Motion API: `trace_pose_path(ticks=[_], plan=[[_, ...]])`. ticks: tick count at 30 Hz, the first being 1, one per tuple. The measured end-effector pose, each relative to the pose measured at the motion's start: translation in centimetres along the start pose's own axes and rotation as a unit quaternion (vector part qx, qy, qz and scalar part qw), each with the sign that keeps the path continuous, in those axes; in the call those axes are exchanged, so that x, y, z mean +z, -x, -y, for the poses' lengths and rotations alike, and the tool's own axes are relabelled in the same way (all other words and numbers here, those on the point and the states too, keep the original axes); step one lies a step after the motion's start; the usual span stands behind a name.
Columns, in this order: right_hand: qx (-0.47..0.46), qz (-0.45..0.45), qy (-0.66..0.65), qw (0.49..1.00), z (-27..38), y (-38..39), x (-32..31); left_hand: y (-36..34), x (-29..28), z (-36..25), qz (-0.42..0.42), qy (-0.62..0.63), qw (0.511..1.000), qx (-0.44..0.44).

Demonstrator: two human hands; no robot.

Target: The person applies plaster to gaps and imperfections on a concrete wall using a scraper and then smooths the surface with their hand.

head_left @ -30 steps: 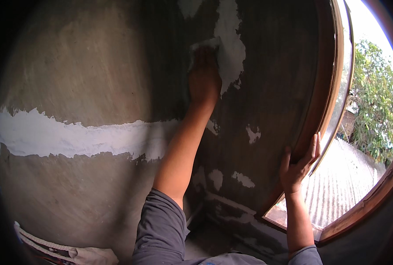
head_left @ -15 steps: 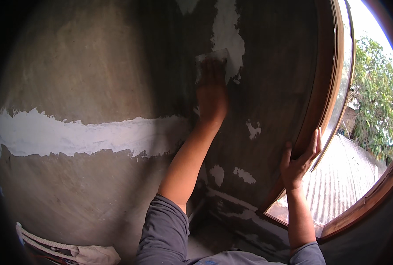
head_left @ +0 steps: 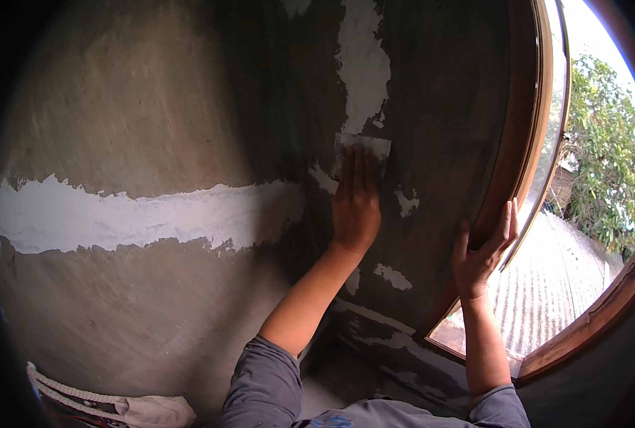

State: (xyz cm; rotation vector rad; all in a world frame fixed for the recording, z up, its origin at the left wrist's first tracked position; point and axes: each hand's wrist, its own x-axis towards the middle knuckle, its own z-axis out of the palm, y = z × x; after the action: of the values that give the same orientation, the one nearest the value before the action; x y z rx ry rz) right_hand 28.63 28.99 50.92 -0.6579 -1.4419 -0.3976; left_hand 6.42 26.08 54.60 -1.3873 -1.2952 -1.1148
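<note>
My left hand (head_left: 356, 207) presses a thin, light grey square sheet (head_left: 381, 148), which looks like sandpaper, flat to the dark wall with outstretched fingers. The sheet's top edge meets the lower end of a vertical strip of white filler (head_left: 364, 71). Part of the sheet is covered by my fingers. At the right, my right hand (head_left: 483, 260) rests against the brown wooden window frame (head_left: 521, 153), its thumb apart on the wall side and its straight fingers on the glass side.
A broad band of white filler (head_left: 139, 214) crosses the left wall. Smaller white patches (head_left: 393, 277) dot the wall near the corner. A pale cloth bag with rope handles (head_left: 157, 411) lies at lower left. Beyond the window are a corrugated roof (head_left: 560, 274) and a tree (head_left: 606, 157).
My left hand has slid the sheet down the wall and slightly right, uncovering the lower end of the vertical filler strip. My right hand stays on the window frame.
</note>
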Motion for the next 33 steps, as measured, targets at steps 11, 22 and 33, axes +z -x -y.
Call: trace_pose_path(ticks=[11,22,33], plan=[[-0.002,0.000,0.005,1.000,-0.1,-0.1,-0.1,1.3,0.1,-1.2,0.026,-0.005,0.999,-0.018],[-0.007,-0.005,0.015,1.000,0.0,-0.1,0.0,1.8,0.5,1.0,0.039,-0.017,0.999,-0.018],[-0.001,0.000,0.024,1.000,0.2,-0.1,0.0,1.4,0.3,0.9,0.031,-0.010,0.999,-0.006]])
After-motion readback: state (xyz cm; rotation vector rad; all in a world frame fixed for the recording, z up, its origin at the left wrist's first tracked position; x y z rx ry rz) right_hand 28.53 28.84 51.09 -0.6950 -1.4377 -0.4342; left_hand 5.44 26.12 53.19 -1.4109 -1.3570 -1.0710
